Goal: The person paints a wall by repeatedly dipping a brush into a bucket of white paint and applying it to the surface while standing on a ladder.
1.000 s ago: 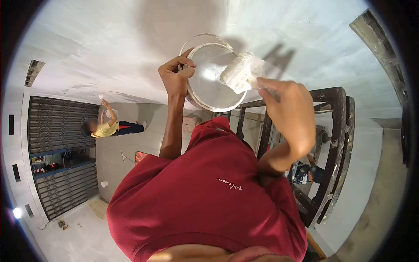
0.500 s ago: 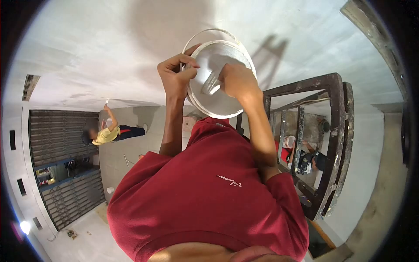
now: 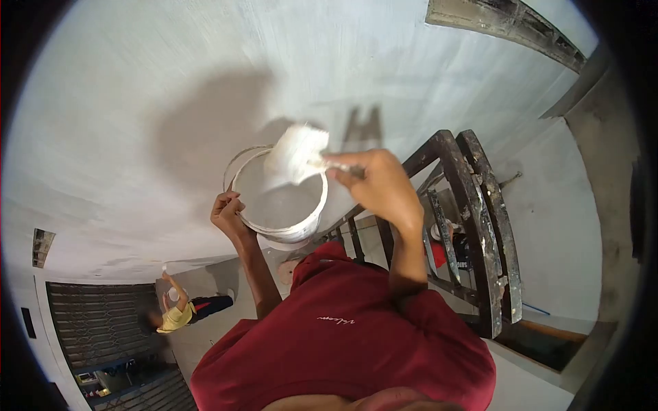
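My left hand [image 3: 229, 214] is closed on the near left rim of a round white bucket [image 3: 281, 229], whose wire handle stands up at the left. In my right hand [image 3: 378, 183] is the handle of a wide brush [image 3: 298, 154] with white-coated bristles. The brush is above the bucket's far rim, partly blurred, its bristles pointing up and left. Inside the bucket the walls look whitish; how much it holds cannot be made out.
A dark, paint-spotted wooden ladder [image 3: 473, 226] stands close on my right. The pale wall [image 3: 171, 61] rises in front. At the left, a person in yellow [image 3: 179, 312] works by a metal shutter [image 3: 96, 315]. Another person in red [image 3: 439, 253] shows behind the ladder.
The brush has come up out of the bucket in my right hand. My left hand and the bucket have shifted left and lower in view, and the camera view has turned.
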A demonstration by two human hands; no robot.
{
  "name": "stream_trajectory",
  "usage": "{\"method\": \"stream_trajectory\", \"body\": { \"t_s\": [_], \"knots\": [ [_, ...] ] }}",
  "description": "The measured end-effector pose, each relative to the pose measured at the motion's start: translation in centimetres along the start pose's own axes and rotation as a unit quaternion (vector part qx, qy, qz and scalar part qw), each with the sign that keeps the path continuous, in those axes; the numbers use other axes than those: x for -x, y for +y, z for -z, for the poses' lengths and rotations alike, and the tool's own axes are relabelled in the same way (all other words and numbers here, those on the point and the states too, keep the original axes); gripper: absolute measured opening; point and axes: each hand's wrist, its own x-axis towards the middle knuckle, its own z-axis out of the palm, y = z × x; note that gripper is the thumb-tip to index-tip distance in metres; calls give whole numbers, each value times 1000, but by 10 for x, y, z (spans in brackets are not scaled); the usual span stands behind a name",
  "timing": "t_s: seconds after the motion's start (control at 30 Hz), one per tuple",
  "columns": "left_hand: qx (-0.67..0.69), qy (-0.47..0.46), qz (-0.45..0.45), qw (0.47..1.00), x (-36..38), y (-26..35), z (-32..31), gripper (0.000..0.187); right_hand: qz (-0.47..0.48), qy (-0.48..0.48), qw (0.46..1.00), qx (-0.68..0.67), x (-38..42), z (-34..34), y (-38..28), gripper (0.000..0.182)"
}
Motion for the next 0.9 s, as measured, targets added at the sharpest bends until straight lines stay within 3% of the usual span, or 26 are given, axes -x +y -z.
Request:
{"method": "stream_trajectory", "body": {
  "t_s": [0.1, 0.27, 0.37, 0.5, 0.6, 0.9],
  "knots": [
    [19, 8, 10, 1000, -6, -6, 1, 15, -64, 109, 992, -13, -29, 4, 6, 28],
    [4, -31, 26, 999, -14, -4, 8, 14, 23, 384, 919, 80, -107, 0, 56, 33],
    [-6, -44, 30, 999, -19, -4, 11, 13, 28, 420, 905, 58, -132, -4, 84, 29],
    [-4, -51, 34, 998, -22, -5, 11, 13, -94, 315, 934, 140, -117, -19, 104, 22],
    [-14, -68, 37, 997, -24, -8, 12, 13, -122, 268, 943, 157, -108, -6, 101, 20],
    [29, -65, 50, 996, -22, -7, 1, 16, 7, 409, 899, 158, -151, 77, -3, 22]
  ]
}}
